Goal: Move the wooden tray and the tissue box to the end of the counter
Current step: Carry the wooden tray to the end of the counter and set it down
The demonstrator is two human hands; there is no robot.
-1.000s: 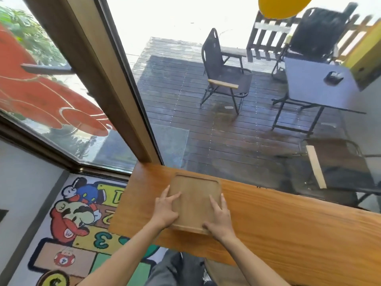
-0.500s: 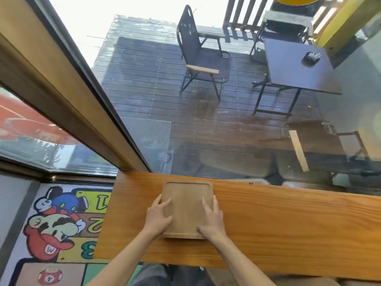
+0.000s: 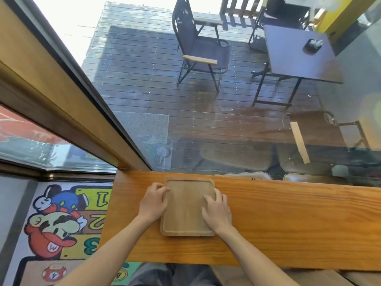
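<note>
A square wooden tray (image 3: 185,205) with a raised rim lies flat on the wooden counter (image 3: 288,223), close to the counter's left end and against the window. My left hand (image 3: 153,203) curls around the tray's left rim. My right hand (image 3: 217,211) rests on the right rim with fingers reaching into the tray. No tissue box is in view.
The counter's left end (image 3: 109,215) drops off to a floor mat with cartoon figures (image 3: 59,223). A glass window (image 3: 206,100) runs along the counter's far edge, with a wooden frame post (image 3: 68,104) at the left. Chairs and a table stand outside.
My view has tilted down and shifted. The tray stays near the counter's left end. My left hand's fingers have curled around the rim, and the right hand sits further onto the tray.
</note>
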